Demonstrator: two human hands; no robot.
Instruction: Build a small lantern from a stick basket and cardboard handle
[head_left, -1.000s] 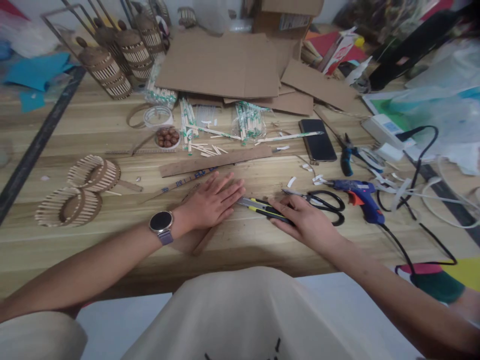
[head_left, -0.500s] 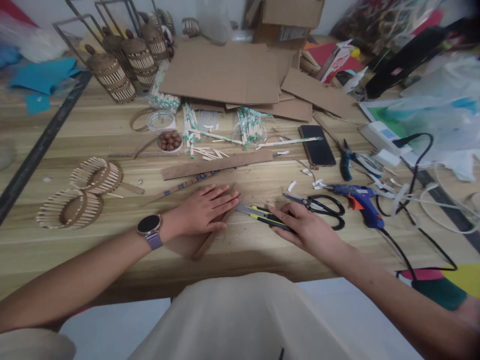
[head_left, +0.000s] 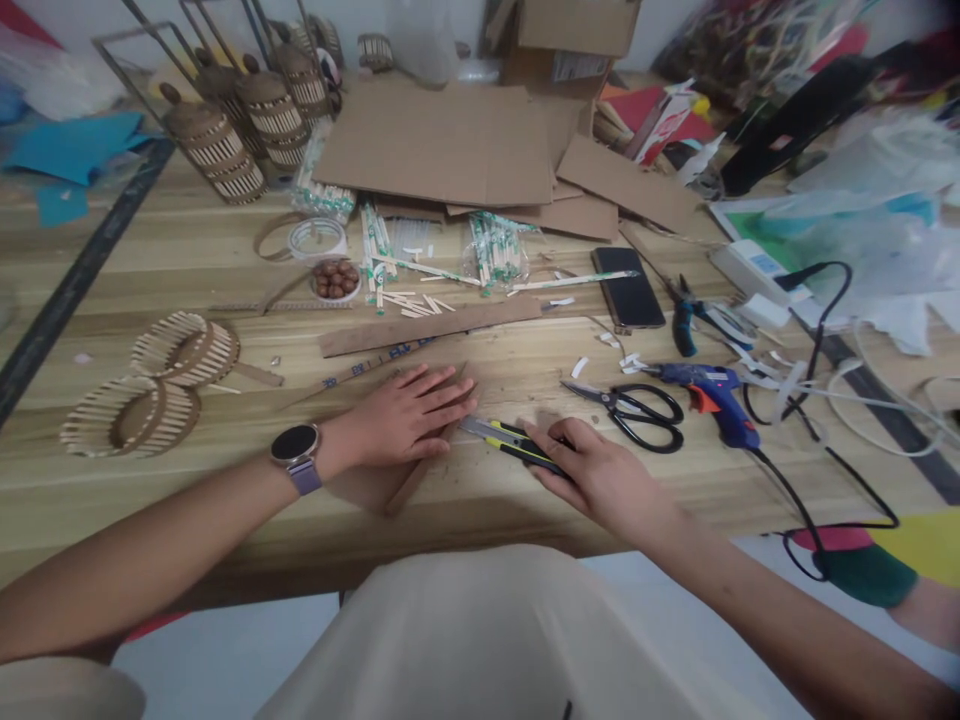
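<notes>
My left hand (head_left: 411,413) lies flat with its fingers spread, pressing a piece of brown cardboard (head_left: 367,489) against the wooden table. A narrow cardboard strip (head_left: 406,488) runs along that piece's right edge, partly under my palm. In my right hand (head_left: 592,465) is a yellow and black utility knife (head_left: 517,446), held low over the table. Its blade points left, close to my left fingertips; whether it touches the cardboard I cannot tell. Black-handled scissors (head_left: 637,412) lie just beyond my right hand.
A blue glue gun (head_left: 709,395) with its cord, pliers (head_left: 684,318) and a phone (head_left: 630,290) lie at right. Two stick-lined rings (head_left: 131,418) stand at left. Behind are a bowl of brown balls (head_left: 336,281), cardboard sheets (head_left: 435,150) and several small lanterns (head_left: 214,150).
My right hand has shifted slightly left and down with the utility knife. My left hand stays flat on the cardboard. The whole view has moved a little.
</notes>
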